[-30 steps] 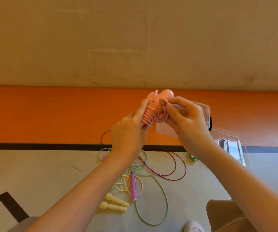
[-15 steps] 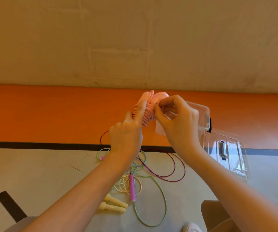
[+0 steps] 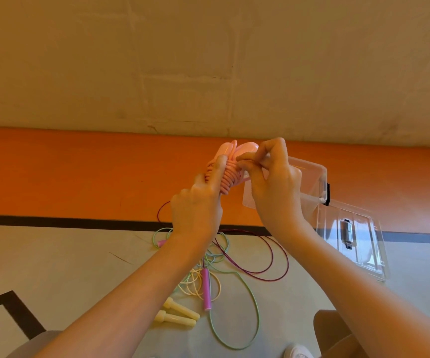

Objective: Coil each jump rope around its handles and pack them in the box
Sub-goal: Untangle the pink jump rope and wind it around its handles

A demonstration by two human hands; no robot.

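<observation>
I hold a pink jump rope (image 3: pixel 228 174) in the air, its cord coiled round its two pink handles. My left hand (image 3: pixel 198 205) grips the bundle from below, thumb pressed on the coils. My right hand (image 3: pixel 270 184) pinches the cord's end at the top of the coil. Behind my right hand stands the clear plastic box (image 3: pixel 309 182). On the floor below lie a green rope with pink handles (image 3: pixel 206 290), a yellow rope with cream handles (image 3: pixel 177 313) and a thin maroon rope (image 3: pixel 263 257), all loose and tangled.
The box's clear lid (image 3: pixel 356 244) lies on the floor to the right of the box. An orange band and a pale wall run behind. My knees (image 3: pixel 335 329) and a white shoe (image 3: pixel 296 352) show at the bottom edge.
Both hands have lifted the pink bundle slightly. My right fingers have moved from the lower coils to the top, pinching the cord's end there.
</observation>
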